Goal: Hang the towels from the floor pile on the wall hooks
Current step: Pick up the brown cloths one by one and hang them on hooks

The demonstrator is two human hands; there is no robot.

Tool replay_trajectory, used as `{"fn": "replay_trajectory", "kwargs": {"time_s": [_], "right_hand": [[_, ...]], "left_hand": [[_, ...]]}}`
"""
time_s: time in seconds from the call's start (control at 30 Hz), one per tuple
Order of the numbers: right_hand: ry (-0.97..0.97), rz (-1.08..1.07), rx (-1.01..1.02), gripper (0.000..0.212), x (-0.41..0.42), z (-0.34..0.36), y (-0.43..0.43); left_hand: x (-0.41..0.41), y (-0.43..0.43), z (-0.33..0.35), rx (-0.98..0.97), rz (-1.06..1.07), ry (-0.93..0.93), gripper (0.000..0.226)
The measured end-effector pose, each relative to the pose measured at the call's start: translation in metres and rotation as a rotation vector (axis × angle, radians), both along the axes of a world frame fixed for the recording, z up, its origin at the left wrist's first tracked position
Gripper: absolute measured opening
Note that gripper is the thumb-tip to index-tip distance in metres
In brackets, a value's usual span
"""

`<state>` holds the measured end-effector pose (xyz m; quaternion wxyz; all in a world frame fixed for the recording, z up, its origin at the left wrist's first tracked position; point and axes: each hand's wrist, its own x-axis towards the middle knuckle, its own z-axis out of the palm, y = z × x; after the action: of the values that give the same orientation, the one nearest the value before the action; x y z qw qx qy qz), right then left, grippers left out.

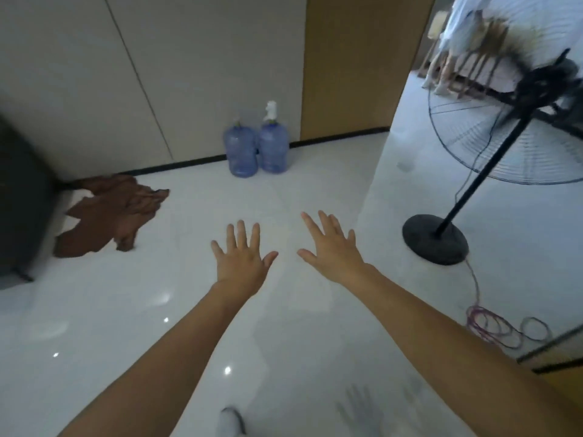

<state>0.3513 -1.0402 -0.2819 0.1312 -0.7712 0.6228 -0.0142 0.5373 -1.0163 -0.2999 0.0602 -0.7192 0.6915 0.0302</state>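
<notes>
A pile of brown towels lies crumpled on the white floor at the left, close to the wall. My left hand is stretched out in front of me, fingers spread and straight, holding nothing. My right hand is beside it, also flat with spread fingers and empty. Both hands hover over bare floor, well to the right of the towels. No wall hooks show in this view.
Two blue water jugs stand against the wall. A standing fan with its cable is on the right. A dark object sits at the far left. A person stands at the back right.
</notes>
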Motion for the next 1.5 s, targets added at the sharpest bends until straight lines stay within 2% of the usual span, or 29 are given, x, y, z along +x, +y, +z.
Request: {"fn": "replay_trajectory", "kwargs": {"time_s": [0.23, 0.47, 0.73, 1.03, 1.5], "right_hand": [[-0.007, 0.209, -0.03, 0.075, 0.208, 0.006, -0.087], [0.007, 0.358, -0.009, 0.075, 0.338, 0.007, -0.159], [-0.008, 0.497, -0.02, 0.078, 0.461, -0.02, -0.275], [-0.015, 0.625, 0.025, 0.076, 0.568, -0.034, -0.465], [0.065, 0.74, 0.067, 0.075, 0.742, -0.069, -0.663]], "left_hand": [[0.192, -0.048, -0.007, -0.023, 0.232, -0.001, 0.073], [0.317, -0.096, -0.006, -0.032, 0.39, -0.003, 0.074], [0.418, -0.188, -0.021, -0.009, 0.5, -0.035, 0.075], [0.516, -0.351, -0.016, 0.056, 0.594, -0.107, 0.074], [0.68, -0.528, -0.058, 0.121, 0.697, 0.005, 0.073]]}}
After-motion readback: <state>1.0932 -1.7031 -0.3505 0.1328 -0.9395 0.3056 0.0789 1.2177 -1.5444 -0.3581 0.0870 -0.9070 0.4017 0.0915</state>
